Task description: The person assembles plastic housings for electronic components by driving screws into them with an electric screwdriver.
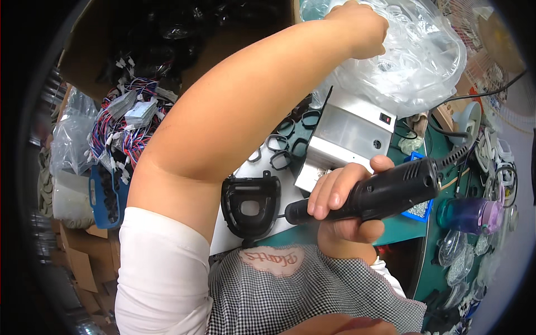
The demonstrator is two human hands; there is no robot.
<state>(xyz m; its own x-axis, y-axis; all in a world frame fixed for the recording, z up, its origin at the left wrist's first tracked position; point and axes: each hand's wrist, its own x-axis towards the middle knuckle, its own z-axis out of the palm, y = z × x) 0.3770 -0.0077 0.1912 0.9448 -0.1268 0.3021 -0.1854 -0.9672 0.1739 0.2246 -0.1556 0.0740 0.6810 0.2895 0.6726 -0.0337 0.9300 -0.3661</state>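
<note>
My right hand (349, 195) grips a black electric screwdriver (391, 190), its coiled cord running off to the upper right. The tool points left, with its thin bit by the right edge of a black plastic housing (251, 206). That housing rests on a white surface in front of me and has a rounded opening in its middle. Stretched across the view, my left arm reaches to a clear plastic bag (427, 61) full of transparent parts. My left hand (360, 30) is at the bag with fingers curled in; the fingertips and anything in them are hidden.
A silver box with a red switch (349, 131) stands behind the screwdriver, beside several black frames (279, 161). Bundled coloured wires (139, 114), a blue bin (97, 192) and a cardboard box (84, 61) are on the left. A blue tray (429, 211) and purple-teal bottle (466, 215) are right.
</note>
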